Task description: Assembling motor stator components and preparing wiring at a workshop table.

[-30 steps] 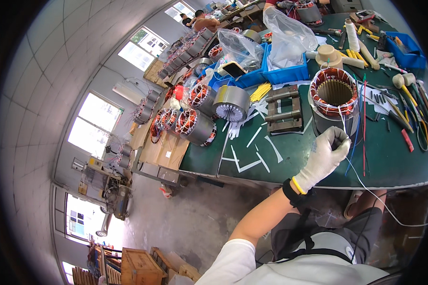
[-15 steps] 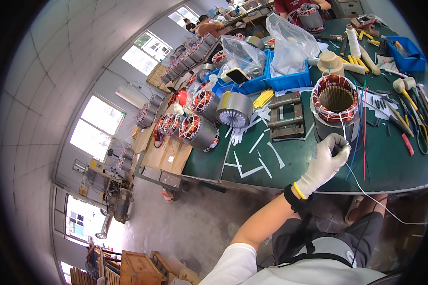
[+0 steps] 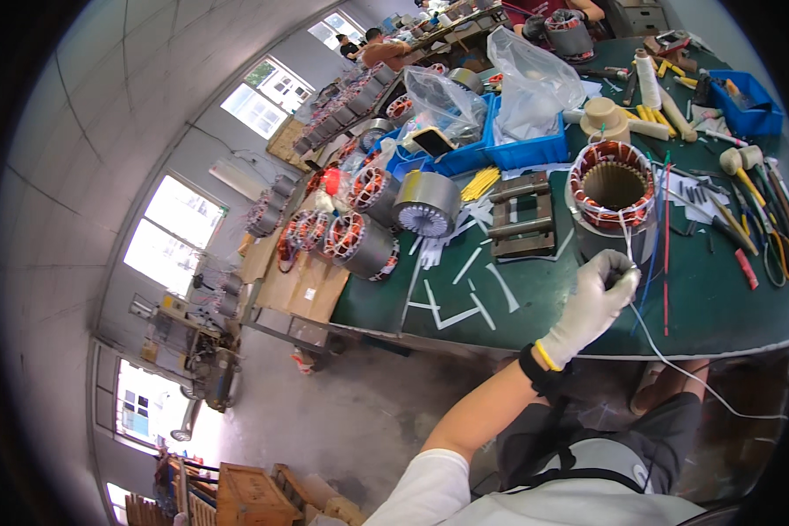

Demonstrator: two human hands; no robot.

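Note:
A motor stator (image 3: 618, 232) stands upright on the green bench, its copper windings (image 3: 587, 197) bound with white lacing around the top rim. White cord (image 3: 654, 340) runs down from the front of that rim, through my left hand (image 3: 600, 298), then trails off to the lower right. My left hand wears a pale work glove and pinches the cord just in front of the stator, its fingers closed. Blue and red wire leads (image 3: 666, 263) hang beside the stator's right side. My right hand is out of view.
Left of the stator lie a steel frame with rollers (image 3: 522, 215), white paper strips (image 3: 485, 311) and several other stators (image 3: 364, 245). Blue bins (image 3: 530, 149) stand behind. Mallets (image 3: 742, 159), pliers and a thread cone (image 3: 647, 81) fill the right. A co-worker (image 3: 579, 10) sits across.
The view has shifted slightly. My left hand stays closed on the cord in front of the stator. Across the bench, the co-worker's gloved hands have moved around another stator.

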